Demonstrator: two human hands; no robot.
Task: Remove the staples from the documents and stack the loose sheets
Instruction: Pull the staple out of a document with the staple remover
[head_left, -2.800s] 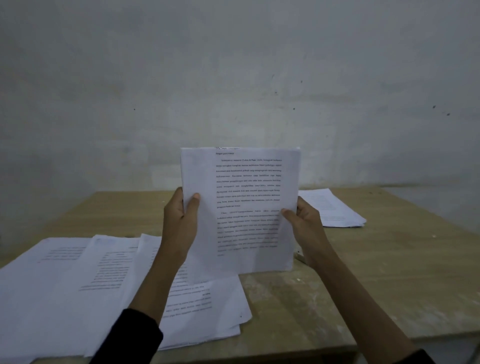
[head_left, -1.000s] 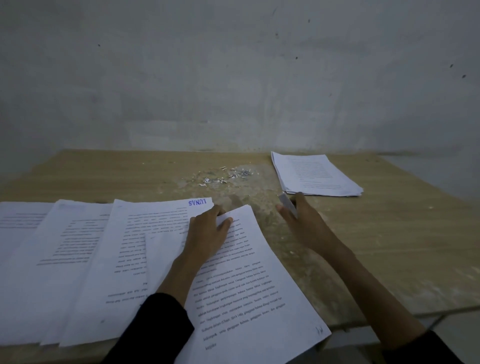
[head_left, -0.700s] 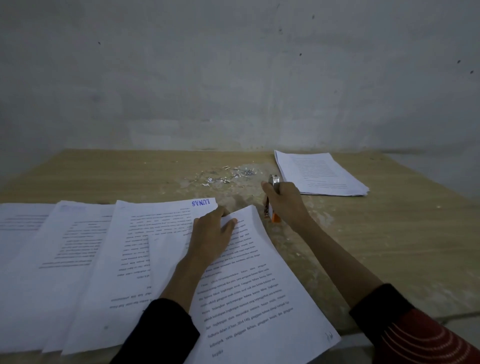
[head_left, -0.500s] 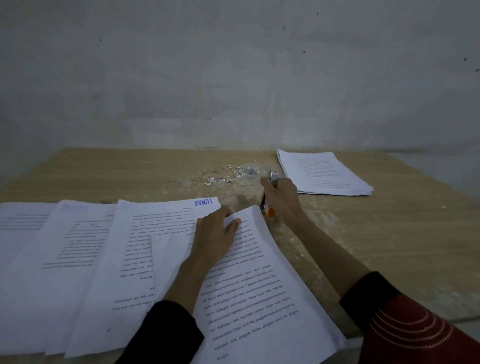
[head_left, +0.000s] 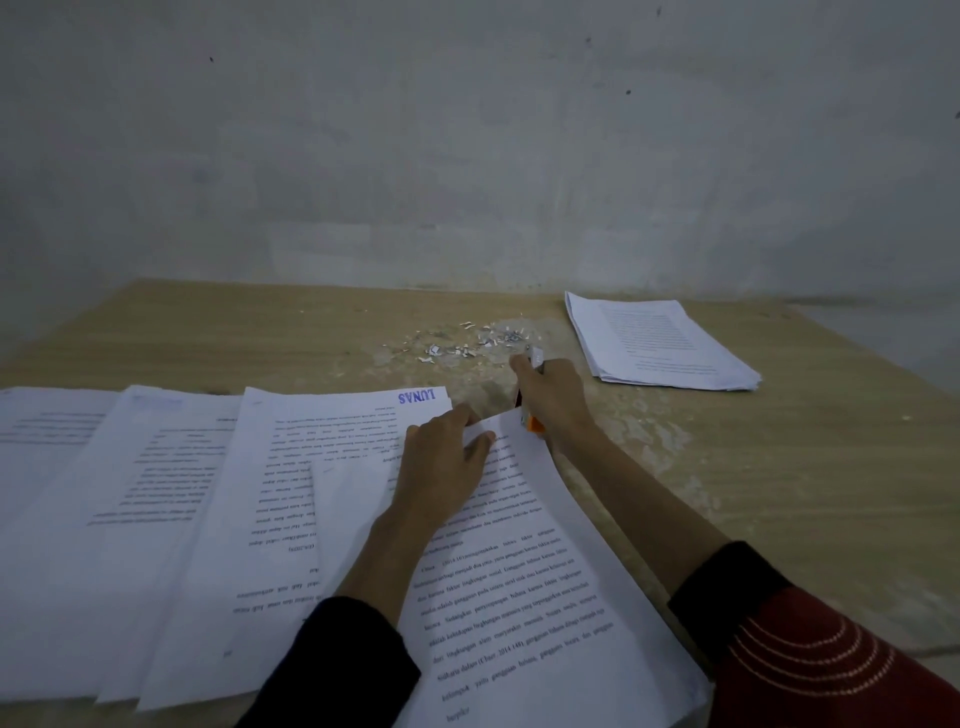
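A printed document (head_left: 524, 582) lies tilted on the wooden table (head_left: 779, 493) in front of me. My left hand (head_left: 441, 467) presses flat on its upper part, fingers near the top corner. My right hand (head_left: 553, 397) grips an orange and silver staple remover (head_left: 532, 415) at that top corner. Whether the tool touches a staple is hidden by the hand. A neat stack of loose sheets (head_left: 660, 343) lies at the back right. Small pulled staples and paper bits (head_left: 467, 343) are scattered behind my hands.
More printed documents (head_left: 156, 519) overlap one another across the left of the table, one stamped with blue letters (head_left: 415, 397). A grey wall (head_left: 467, 156) rises directly behind the table. The table's right edge runs diagonally at the far right.
I laid the document down from holding it upright. My right hand picked up the staple remover and brought it to the document's top corner. My left hand stays pressed on the page.
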